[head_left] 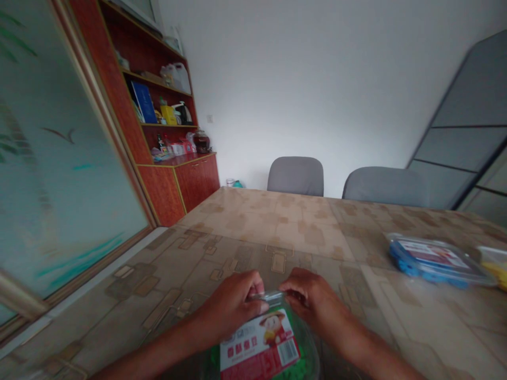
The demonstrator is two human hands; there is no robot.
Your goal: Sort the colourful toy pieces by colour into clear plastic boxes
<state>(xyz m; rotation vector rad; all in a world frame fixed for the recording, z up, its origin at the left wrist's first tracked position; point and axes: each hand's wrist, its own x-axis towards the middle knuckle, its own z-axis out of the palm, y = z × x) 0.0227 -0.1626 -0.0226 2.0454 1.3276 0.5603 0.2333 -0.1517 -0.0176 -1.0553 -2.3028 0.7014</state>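
Note:
A clear plastic box (307,338) with green contents and a red-and-white label lies at the bottom middle of the head view, its near part cut off by the frame. My left hand (240,295) pinches the box's far edge, thumb on top and fingers curled at the rim. On the other side of that edge, my right hand (311,295) grips the rim with bent fingers. Between the two hands a short strip of the clear rim shows. The lid appears to be on; the fingertips under the rim are partly hidden.
The table (317,232) has a patterned cover. At right lie a clear box with blue contents (431,258) and a box with yellow contents (495,264). Two grey chairs (295,176) stand at the far side. A red-brown cabinet (198,182) and a glass door (67,158) are at left.

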